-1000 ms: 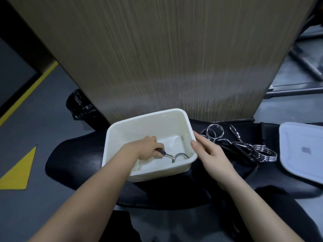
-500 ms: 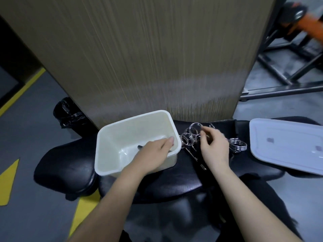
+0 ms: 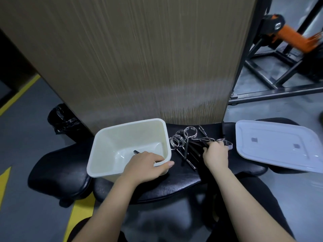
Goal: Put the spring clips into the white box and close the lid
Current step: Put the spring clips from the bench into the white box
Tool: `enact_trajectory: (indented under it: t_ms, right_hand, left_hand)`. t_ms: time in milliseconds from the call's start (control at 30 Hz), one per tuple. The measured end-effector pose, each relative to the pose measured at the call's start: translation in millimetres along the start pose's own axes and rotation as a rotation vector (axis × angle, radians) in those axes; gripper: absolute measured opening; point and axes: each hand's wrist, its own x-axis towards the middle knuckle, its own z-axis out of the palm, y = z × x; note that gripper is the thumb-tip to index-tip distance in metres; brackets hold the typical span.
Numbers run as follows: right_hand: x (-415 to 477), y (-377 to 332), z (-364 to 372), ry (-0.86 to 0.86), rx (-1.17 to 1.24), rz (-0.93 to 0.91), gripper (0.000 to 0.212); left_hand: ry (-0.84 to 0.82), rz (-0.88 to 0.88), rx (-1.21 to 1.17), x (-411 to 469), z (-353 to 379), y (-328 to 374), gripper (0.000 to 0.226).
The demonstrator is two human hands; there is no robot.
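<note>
Head view shows your left hand (image 3: 145, 167) resting over the near right corner of the white box (image 3: 111, 137), palm down, fingers loosely curled across the rim and gripping nothing you can see, the thumb lying outside the wall. Your right hand (image 3: 215, 155) reaches into the pile of spring clips (image 3: 187, 138) just right of the box, its fingers curled down onto the black handles and the coil at the pile's right end; whether they have actually pinched a clip you cannot tell from this angle. Inside the box one clip (image 3: 137, 152) lies on the floor, its black handle tip showing just beyond your left hand, the rest hidden beneath it. The remaining clips lie tangled on the black padded seat (image 3: 174, 182), chrome coils toward the far edge and handles pointing back at you. The white lid (image 3: 279, 145) lies flat to the right, well apart from the box, overhanging the seat's edge. Behind everything stands a wood-grain panel (image 3: 139, 58), with a black bag (image 3: 61, 119) on the grey floor at its left corner.
</note>
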Motion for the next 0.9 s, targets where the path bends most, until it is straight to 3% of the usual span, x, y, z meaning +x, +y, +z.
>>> enact_trajectory:
  t_ms: [67,200,300,467,667,800,900]
  right_hand:
    - [-4,-2,-3,0.068,0.112,-0.002,0.023]
    - [-16,-11,-13,0.232,0.327,-0.092,0.024]
    - [-27,-21,-23,0.288,0.65,-0.207,0.022]
    - [-47,-38,-25,0.301,0.879,-0.388,0.026]
    - [-52,-62,-26,0.346,0.951,-0.416,0.026]
    - [-55,-71,-20,0.384,0.847,-0.504,0.032]
    - [-60,-82,-13,0.354,0.785,-0.605,0.039]
  left_hand:
    - [-0.012,-0.028,0.007,2,-1,4,0.075]
    - [-0.03,-0.08,-0.109,-3,-7,8,0.062]
    - [0.042,-0.126,-0.194,-7,-5,10,0.06]
    - [0.139,-0.183,-0.843,-2,-17,27,0.048]
    - [0.074,-0.225,-1.221,-2,-33,45,0.023]
    - [0.09,-0.232,-1.169,-2,-36,37,0.029]
    - [0.205,-0.261,-0.712,0,-30,20,0.019]
